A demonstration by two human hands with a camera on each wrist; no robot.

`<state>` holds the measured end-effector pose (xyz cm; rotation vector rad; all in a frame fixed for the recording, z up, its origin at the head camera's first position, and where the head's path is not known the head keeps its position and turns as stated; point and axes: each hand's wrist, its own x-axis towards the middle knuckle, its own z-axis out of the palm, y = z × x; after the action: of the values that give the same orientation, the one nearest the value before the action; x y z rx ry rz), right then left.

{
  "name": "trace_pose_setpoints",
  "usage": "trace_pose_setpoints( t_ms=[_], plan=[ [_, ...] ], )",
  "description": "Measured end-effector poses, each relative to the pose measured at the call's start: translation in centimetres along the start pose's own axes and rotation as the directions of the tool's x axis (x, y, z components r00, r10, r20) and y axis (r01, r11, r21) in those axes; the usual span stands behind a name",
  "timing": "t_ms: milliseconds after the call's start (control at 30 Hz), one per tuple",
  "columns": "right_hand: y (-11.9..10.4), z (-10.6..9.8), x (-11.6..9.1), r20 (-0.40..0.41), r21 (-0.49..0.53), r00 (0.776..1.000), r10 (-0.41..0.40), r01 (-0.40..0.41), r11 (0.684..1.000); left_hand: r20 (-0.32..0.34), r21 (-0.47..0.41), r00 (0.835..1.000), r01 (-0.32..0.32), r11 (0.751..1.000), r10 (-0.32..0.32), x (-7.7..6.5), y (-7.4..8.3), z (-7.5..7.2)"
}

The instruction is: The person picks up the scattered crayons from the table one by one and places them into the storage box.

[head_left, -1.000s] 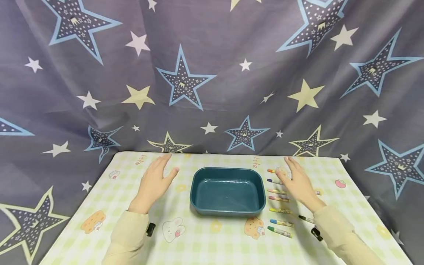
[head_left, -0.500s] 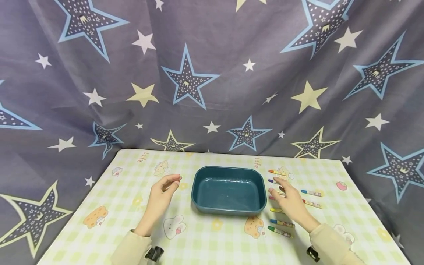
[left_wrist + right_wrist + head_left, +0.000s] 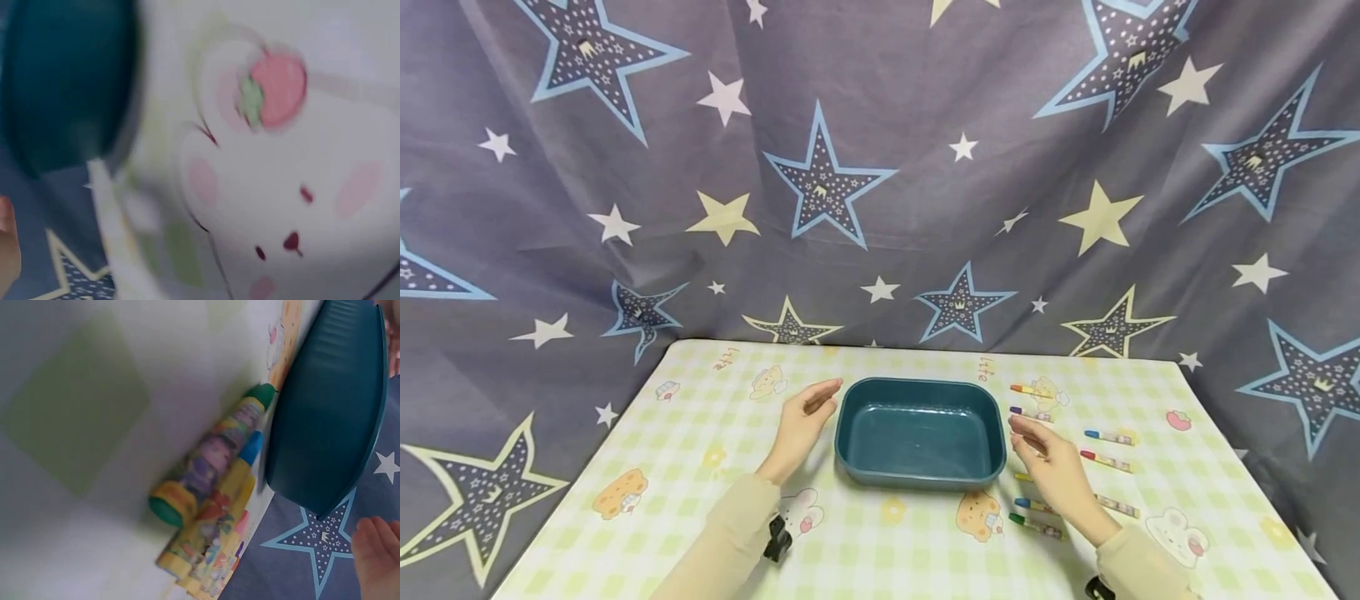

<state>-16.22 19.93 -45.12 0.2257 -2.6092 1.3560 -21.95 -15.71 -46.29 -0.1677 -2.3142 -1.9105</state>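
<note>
A dark teal rectangular tray (image 3: 921, 479) sits on the table in the middle of the head view. My left hand (image 3: 799, 427) is beside its left wall, fingers loosely bent and holding nothing. On the other side, my right hand (image 3: 1054, 467) hovers just off the right wall, fingers relaxed, nothing gripped; whether a fingertip touches the tray I cannot tell. Under and around that hand lie crayons: a green one (image 3: 1036, 527), an orange one (image 3: 1032, 390), a red one (image 3: 1107, 461) and several others, some partly covered by the hand. In the right wrist view the green crayon (image 3: 215, 453) lies nearest.
A checked tablecloth (image 3: 685, 517) with cartoon prints covers the table. Behind it hangs a grey curtain (image 3: 880, 258) with star patterns. Black wrist cameras (image 3: 778, 537) sit under the sleeves.
Both hands have come lower and nearer to the tray's sides. The left hand has moved right toward the tray. The right hand has shifted left and down, exposing crayons on the right.
</note>
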Motion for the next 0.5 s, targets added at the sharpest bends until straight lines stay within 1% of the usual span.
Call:
trace_pose_setpoints(
  t_ms=[100,167,267,367,500],
  plan=[
    [0.3,0.2,-0.4,-0.016,0.004,1.0,0.009,-0.009,1.0,0.075,0.026,0.996,0.047,0.999,-0.049,1.0,-0.8,0.3],
    [0.4,0.2,-0.6,-0.018,0.013,1.0,0.018,-0.018,1.0,0.12,0.043,0.99,0.076,0.996,-0.081,1.3,-1.0,0.5],
    [0.6,0.2,-0.8,-0.02,0.029,0.999,0.033,-0.033,0.999,0.163,0.064,0.98,0.108,0.992,-0.117,1.8,-1.0,0.8],
    [0.8,0.2,-0.9,-0.025,0.053,0.999,0.047,-0.045,0.998,0.177,0.066,0.973,0.14,0.988,-0.149,2.4,-1.7,1.1],
    [0.9,0.0,-1.0,-0.013,0.077,0.998,0.056,-0.055,0.996,0.178,0.077,0.97,0.154,0.985,-0.165,3.1,-3.2,1.6]
  ],
)
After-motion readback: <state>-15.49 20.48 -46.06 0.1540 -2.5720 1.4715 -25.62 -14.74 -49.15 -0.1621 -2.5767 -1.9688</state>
